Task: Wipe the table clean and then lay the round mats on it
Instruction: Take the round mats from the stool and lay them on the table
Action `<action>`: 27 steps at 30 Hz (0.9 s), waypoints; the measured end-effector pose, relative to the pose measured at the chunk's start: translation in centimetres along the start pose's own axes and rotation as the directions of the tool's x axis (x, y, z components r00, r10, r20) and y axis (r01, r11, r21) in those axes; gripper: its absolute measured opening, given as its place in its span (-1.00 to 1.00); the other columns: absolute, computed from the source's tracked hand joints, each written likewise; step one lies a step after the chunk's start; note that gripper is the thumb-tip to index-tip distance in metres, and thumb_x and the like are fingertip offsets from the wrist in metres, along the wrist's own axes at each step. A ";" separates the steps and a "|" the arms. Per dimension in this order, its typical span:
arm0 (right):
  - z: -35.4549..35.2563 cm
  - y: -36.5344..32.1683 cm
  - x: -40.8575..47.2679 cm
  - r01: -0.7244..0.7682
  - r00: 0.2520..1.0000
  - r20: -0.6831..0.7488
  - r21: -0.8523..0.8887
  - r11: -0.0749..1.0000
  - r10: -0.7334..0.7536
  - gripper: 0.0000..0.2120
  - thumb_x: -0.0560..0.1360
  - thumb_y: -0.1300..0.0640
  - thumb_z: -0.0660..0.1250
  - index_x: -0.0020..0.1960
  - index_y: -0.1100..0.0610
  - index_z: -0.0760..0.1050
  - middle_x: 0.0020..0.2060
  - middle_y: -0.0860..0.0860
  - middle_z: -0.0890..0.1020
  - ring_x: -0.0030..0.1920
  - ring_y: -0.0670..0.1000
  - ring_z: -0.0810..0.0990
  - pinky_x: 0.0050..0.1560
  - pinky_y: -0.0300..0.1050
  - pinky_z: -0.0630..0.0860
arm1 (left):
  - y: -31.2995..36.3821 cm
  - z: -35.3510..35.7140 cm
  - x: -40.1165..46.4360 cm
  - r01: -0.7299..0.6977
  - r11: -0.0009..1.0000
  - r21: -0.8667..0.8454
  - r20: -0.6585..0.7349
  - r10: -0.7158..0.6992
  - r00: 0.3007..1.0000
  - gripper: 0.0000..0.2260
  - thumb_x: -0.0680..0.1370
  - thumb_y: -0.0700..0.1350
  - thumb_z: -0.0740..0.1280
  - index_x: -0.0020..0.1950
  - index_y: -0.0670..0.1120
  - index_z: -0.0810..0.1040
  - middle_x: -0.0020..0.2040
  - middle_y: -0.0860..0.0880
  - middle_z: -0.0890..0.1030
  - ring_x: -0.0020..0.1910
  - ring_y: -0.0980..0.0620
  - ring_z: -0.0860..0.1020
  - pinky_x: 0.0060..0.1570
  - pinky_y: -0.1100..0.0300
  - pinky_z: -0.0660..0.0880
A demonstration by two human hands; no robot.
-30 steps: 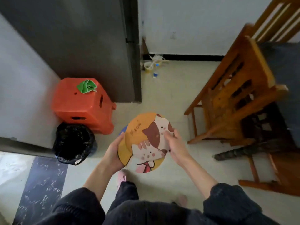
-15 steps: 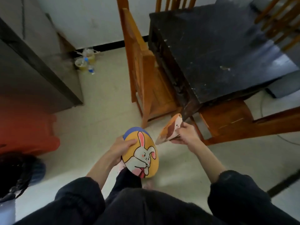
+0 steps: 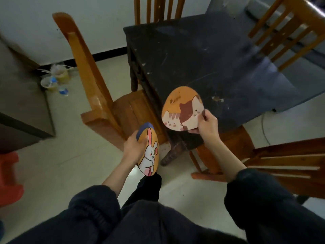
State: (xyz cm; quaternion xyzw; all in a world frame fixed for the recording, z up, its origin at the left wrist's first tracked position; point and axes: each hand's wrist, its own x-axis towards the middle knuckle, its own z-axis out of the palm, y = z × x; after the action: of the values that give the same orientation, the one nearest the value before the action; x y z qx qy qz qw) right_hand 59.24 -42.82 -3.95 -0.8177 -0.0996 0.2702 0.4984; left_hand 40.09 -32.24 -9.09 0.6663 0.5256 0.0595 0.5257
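- Right hand (image 3: 206, 125): grip pinched on the near right edge of the cat mat (image 3: 182, 110); thumb on top, fingers under; mat held face up, slightly tilted, over the near left corner of the tabletop (image 3: 211, 55); whether it touches the surface, cannot tell
- Left hand (image 3: 133, 147): grip closed on the left edge of the rabbit mat (image 3: 149, 152); mat held low, over the floor (image 3: 58, 155), just left of the table corner, face tilted right; a blue mat (image 3: 143, 128) peeks out behind its top edge, same grip
- Tabletop: dark, scuffed with pale flecks; no mat lying on it apart from the cat mat above its corner
- Chair (image 3: 98, 85): wooden, at the table's left side, seat tucked toward it; more chairs at the far and right sides
- Cups (image 3: 54, 80) on the floor by the wall, well apart from the hands
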 end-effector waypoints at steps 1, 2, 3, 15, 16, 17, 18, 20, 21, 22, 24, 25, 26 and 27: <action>0.0 -0.1 1.2 -0.091 0.996 0.007 0.045 0.995 0.091 -0.77 0.60 0.15 0.11 0.22 0.11 0.41 0.07 0.01 0.55 0.06 0.04 0.58 -0.39 -0.22 0.59 | 0.5 0.3 0.7 0.013 1.000 -0.004 -0.029 -0.013 0.999 -0.72 0.54 -0.08 0.25 0.25 -0.06 0.48 0.10 -0.11 0.60 0.09 -0.15 0.53 0.06 0.07 0.45; 0.0 -0.4 2.7 -0.164 0.986 0.007 0.105 0.981 0.164 -0.77 0.59 0.15 0.11 0.22 0.09 0.40 0.07 0.00 0.55 0.05 0.05 0.58 -0.42 -0.23 0.57 | 1.2 0.5 1.7 0.020 1.000 -0.023 -0.055 -0.021 0.998 -0.73 0.55 -0.05 0.25 0.24 -0.04 0.48 0.09 -0.10 0.60 0.08 -0.14 0.54 0.04 0.08 0.45; 0.1 -1.1 4.7 -0.225 0.974 0.022 0.166 0.960 0.224 -0.76 0.60 0.15 0.11 0.24 0.08 0.39 0.07 0.00 0.54 0.03 0.04 0.58 -0.43 -0.23 0.56 | 2.2 0.7 3.1 0.032 0.999 -0.041 -0.082 -0.035 0.996 -0.72 0.55 -0.03 0.25 0.25 -0.03 0.47 0.09 -0.09 0.60 0.07 -0.13 0.54 0.05 0.08 0.45; 5.9 -4.6 16.2 -0.560 0.827 0.175 0.345 0.754 0.534 -0.68 0.58 0.23 0.12 0.31 0.03 0.35 0.05 0.04 0.53 -0.14 0.02 0.55 -0.38 -0.13 0.52 | 7.5 0.5 9.0 0.149 0.950 -0.275 -0.301 -0.232 0.925 -0.69 0.56 -0.07 0.28 0.28 -0.08 0.45 0.04 -0.04 0.55 -0.06 0.02 0.51 -0.20 0.27 0.46; 6.3 -4.7 16.8 -0.569 0.822 0.197 0.336 0.751 0.535 -0.67 0.58 0.22 0.12 0.33 0.02 0.34 0.08 0.04 0.53 -0.13 0.03 0.56 -0.37 -0.12 0.53 | 7.8 0.4 9.3 0.156 0.940 -0.304 -0.313 -0.253 0.916 -0.71 0.55 -0.07 0.28 0.27 -0.07 0.46 0.02 -0.02 0.54 -0.10 0.05 0.52 -0.27 0.32 0.44; 6.4 -4.7 17.1 -0.571 0.821 0.212 0.334 0.750 0.530 -0.64 0.58 0.22 0.13 0.35 0.02 0.31 0.10 0.05 0.53 -0.09 0.05 0.57 -0.35 -0.09 0.56 | 8.0 0.3 9.4 0.153 0.926 -0.344 -0.313 -0.267 0.911 -0.74 0.55 -0.08 0.29 0.23 -0.05 0.47 -0.01 -0.02 0.54 -0.15 0.08 0.52 -0.32 0.34 0.43; 6.6 -4.5 17.6 -0.581 0.814 0.229 0.330 0.744 0.534 -0.61 0.57 0.23 0.15 0.37 0.02 0.27 0.14 0.06 0.52 -0.02 0.08 0.57 -0.28 -0.05 0.59 | 8.3 0.1 9.7 0.147 0.910 -0.388 -0.318 -0.282 0.905 -0.79 0.54 -0.09 0.30 0.18 -0.03 0.48 -0.03 -0.01 0.55 -0.18 0.12 0.52 -0.34 0.33 0.43; 6.6 -3.9 18.3 -0.605 0.796 0.224 0.311 0.733 0.563 -0.56 0.55 0.26 0.18 0.40 0.06 0.22 0.24 0.11 0.48 0.14 0.15 0.53 -0.04 0.03 0.60 | 8.8 -0.2 10.3 0.131 0.871 -0.473 -0.329 -0.313 0.891 -0.83 0.53 -0.12 0.32 0.11 0.02 0.47 -0.06 0.01 0.56 -0.18 0.16 0.53 -0.32 0.30 0.45; 6.4 -3.5 18.5 -0.607 0.794 0.197 0.275 0.745 0.575 -0.55 0.55 0.28 0.19 0.40 0.09 0.22 0.26 0.14 0.46 0.17 0.16 0.51 0.04 0.05 0.58 | 9.1 -0.3 10.4 0.123 0.851 -0.510 -0.331 -0.326 0.886 -0.82 0.53 -0.12 0.32 0.11 0.02 0.47 -0.07 0.02 0.57 -0.17 0.16 0.54 -0.31 0.29 0.46; 6.0 -3.2 18.7 -0.597 0.802 0.162 0.211 0.774 0.574 -0.55 0.54 0.27 0.20 0.40 0.11 0.23 0.25 0.16 0.47 0.15 0.14 0.52 0.06 0.04 0.57 | 9.5 -0.3 10.5 0.109 0.828 -0.550 -0.326 -0.333 0.885 -0.82 0.52 -0.13 0.33 0.11 0.02 0.48 -0.08 0.03 0.57 -0.16 0.14 0.55 -0.29 0.27 0.48; 5.0 -2.9 18.5 -0.552 0.829 0.142 0.049 0.833 0.541 -0.60 0.54 0.21 0.23 0.36 0.12 0.29 0.16 0.13 0.50 0.07 0.07 0.53 -0.01 -0.03 0.59 | 10.3 -0.2 10.5 0.089 0.780 -0.619 -0.298 -0.338 0.893 -0.79 0.51 -0.13 0.35 0.13 0.01 0.48 -0.06 0.03 0.60 -0.12 0.09 0.58 -0.24 0.21 0.52; 4.6 -2.8 18.1 -0.531 0.832 0.184 -0.007 0.847 0.523 -0.65 0.54 0.16 0.24 0.31 0.11 0.34 0.10 0.10 0.53 0.02 0.03 0.54 -0.08 -0.07 0.59 | 10.5 -0.2 10.5 0.092 0.762 -0.641 -0.276 -0.341 0.898 -0.76 0.50 -0.13 0.37 0.15 0.00 0.49 -0.04 0.01 0.61 -0.10 0.05 0.59 -0.22 0.17 0.53; 4.1 -3.0 17.6 -0.517 0.818 0.269 -0.045 0.855 0.509 -0.72 0.54 0.09 0.24 0.24 0.08 0.40 0.04 0.06 0.54 -0.03 0.00 0.54 -0.14 -0.09 0.57 | 10.9 -0.1 10.6 0.099 0.745 -0.659 -0.252 -0.344 0.905 -0.73 0.48 -0.11 0.38 0.17 -0.02 0.50 -0.03 -0.01 0.62 -0.09 0.02 0.60 -0.20 0.14 0.54; 3.6 -3.3 17.2 -0.510 0.781 0.380 -0.071 0.857 0.496 -0.79 0.54 0.02 0.24 0.15 0.03 0.44 0.01 0.03 0.55 -0.04 -0.02 0.55 -0.17 -0.10 0.55 | 11.3 0.1 10.8 0.113 0.729 -0.675 -0.223 -0.347 0.911 -0.71 0.47 -0.09 0.40 0.18 -0.03 0.50 -0.02 -0.02 0.64 -0.08 0.00 0.61 -0.20 0.13 0.55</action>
State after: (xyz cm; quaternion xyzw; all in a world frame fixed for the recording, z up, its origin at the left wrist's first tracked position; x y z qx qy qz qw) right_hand 71.97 -31.02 -8.22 -0.7361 0.0307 0.5501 0.3932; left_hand 52.13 -22.91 -5.59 0.3513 0.6327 0.2830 0.6295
